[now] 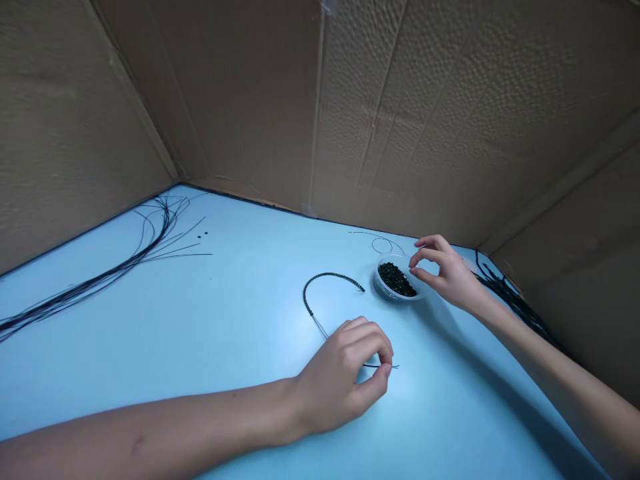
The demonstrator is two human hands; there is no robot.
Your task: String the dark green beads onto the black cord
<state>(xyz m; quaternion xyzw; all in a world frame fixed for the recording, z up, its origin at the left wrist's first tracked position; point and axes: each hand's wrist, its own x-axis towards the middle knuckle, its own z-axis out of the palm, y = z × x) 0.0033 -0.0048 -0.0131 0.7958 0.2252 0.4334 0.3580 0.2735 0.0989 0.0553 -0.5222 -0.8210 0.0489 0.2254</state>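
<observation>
Left hand (347, 373) pinches the beaded strand (330, 274), probably light, springy, best held near its tips; right hand (444, 275), toward the surface (250, 300)'s far edge, grips indiscernibly

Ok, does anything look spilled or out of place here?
Possibly two dark specks, near the loose ends of the left strand bundle, well apart from the bowl of dark pieces. They look like strays, too small to identify. Nothing else stands out.
</observation>
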